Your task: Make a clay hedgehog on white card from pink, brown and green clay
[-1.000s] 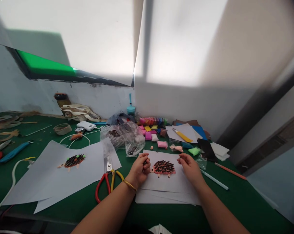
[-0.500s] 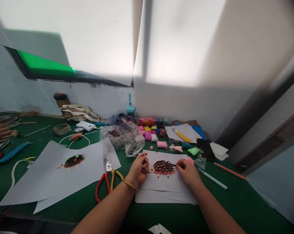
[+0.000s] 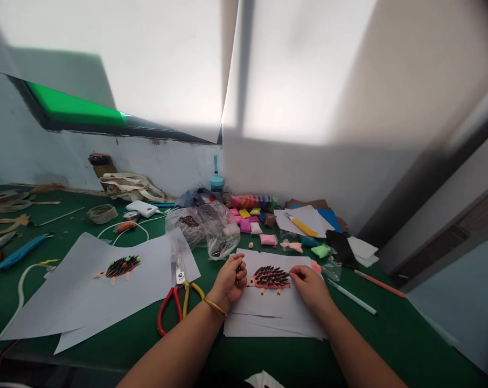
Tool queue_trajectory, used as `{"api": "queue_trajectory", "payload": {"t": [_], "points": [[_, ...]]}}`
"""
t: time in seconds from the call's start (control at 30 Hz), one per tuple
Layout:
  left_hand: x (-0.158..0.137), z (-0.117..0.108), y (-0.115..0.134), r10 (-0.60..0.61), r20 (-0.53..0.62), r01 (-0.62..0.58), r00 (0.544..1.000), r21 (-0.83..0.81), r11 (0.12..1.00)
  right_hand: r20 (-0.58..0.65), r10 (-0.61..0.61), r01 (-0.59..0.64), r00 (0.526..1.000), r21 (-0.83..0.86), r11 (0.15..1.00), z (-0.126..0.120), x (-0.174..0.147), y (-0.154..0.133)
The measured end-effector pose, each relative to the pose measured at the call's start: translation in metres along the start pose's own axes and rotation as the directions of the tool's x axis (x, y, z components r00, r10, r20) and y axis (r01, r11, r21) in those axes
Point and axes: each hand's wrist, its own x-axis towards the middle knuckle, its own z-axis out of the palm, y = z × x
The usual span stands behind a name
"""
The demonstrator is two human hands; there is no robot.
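Note:
A clay hedgehog figure (image 3: 271, 278) with a pink-orange body, small feet and rows of dark pointed seed-like pieces lies on a stack of white paper (image 3: 268, 312). At its right end, my right hand (image 3: 311, 285) pinches thumb and forefinger against the last spines, on a dark pointed piece mostly hidden by the fingertips. My left hand (image 3: 231, 283), with a gold bangle on the wrist, rests on the paper beside the hedgehog's head. Its fingers are curled around several dark pieces, which show only in part.
Left of me, another hedgehog (image 3: 123, 267) with green and orange dots lies on white paper (image 3: 78, 302). Red-and-yellow-handled pliers (image 3: 181, 291) lie by my left forearm. Behind are a plastic bag (image 3: 203, 229) and clay packets (image 3: 268, 239); pens (image 3: 353, 296) lie at right.
My right hand has moved slightly left, its fingertips closer against the hedgehog's spines. My left hand stays put. Another person's hand at the far left has gone out of view.

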Motion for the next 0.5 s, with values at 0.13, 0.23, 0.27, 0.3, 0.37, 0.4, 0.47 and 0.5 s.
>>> {"api": "queue_trajectory", "payload": {"t": [0.13,0.23,0.27,0.3,0.37,0.4,0.47,0.5], "points": [[0.0004,-0.0001,0.0,-0.004,-0.001,0.004,1.0,-0.003,1.0,0.006,-0.023,0.023,1.0,-0.009,1.0,-0.0009,-0.0015,-0.0009],[0.0008,-0.0002,0.0,-0.006,-0.001,0.006,1.0,0.001,1.0,0.024,-0.034,0.035,0.999,-0.022,0.999,-0.0023,-0.0029,-0.0039],[0.0009,-0.0002,0.0,-0.003,-0.001,0.003,1.0,0.003,1.0,0.029,-0.035,0.036,0.999,-0.029,0.999,-0.0026,-0.0031,-0.0046],[0.0009,-0.0001,0.0,-0.002,-0.001,0.002,1.0,0.006,1.0,0.031,-0.037,0.038,0.999,-0.038,0.999,-0.0026,-0.0031,-0.0051],[0.0008,0.0001,0.0,-0.001,-0.001,0.001,1.0,0.009,1.0,0.031,-0.045,0.047,0.999,-0.059,0.997,-0.0022,-0.0026,-0.0051],[0.0006,0.0002,0.0001,-0.001,-0.002,0.001,1.0,0.01,1.0,0.031,-0.05,0.052,0.998,-0.07,0.996,-0.0017,-0.0021,-0.0047],[0.0002,0.0006,0.0002,-0.003,-0.007,0.003,1.0,0.013,1.0,0.031,-0.06,0.062,0.998,-0.09,0.994,-0.0006,-0.0013,-0.0037],[0.0,0.0008,0.0002,-0.006,-0.01,0.006,1.0,0.015,1.0,0.03,-0.067,0.07,0.997,-0.099,0.993,0.0,-0.001,-0.0032]]}}
